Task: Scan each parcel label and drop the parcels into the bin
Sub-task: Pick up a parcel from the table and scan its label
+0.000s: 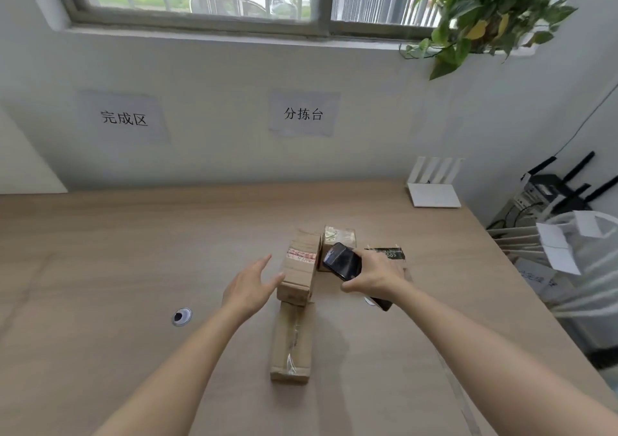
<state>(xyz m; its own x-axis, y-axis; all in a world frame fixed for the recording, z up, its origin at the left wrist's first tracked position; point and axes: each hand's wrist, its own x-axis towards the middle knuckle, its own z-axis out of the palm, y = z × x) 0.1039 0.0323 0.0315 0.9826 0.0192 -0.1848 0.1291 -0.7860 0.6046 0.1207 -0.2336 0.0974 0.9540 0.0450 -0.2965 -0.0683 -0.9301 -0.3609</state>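
My right hand [374,276] is wrapped around a dark phone [344,261], with its screen tilted up and to the left, above the cluster of parcels in the middle of the wooden worktop [100,268]. My left hand [249,288] is spread, fingers straight and a little apart, holding nothing; its fingertips are just at the left side of a long brown box [299,266], and I cannot tell whether they actually touch it.

That long box has a band of red-printed tape across its top and lies pointing away from me. A second long box [291,343] lies nearer to me, roughly in line with it, its far end just under or against the first one's near end. Behind the phone sits a small squarish box [339,236] with shiny clear tape on top, right beside the far end of the taped long box. To the right of my right hand a flat black package [388,254] with pale lettering peeks out, partly hidden by my fingers.

A round cable hole [181,317] is set in the worktop to the left of my left arm. A white router [433,184] stands at the far right corner, against the wall. Two paper signs [302,113] with Chinese characters are stuck on the wall under the window, and a leafy plant [488,10] hangs at the upper right. White bags [588,261] sit beyond the worktop's right edge. No bin is one I can pick out for certain.
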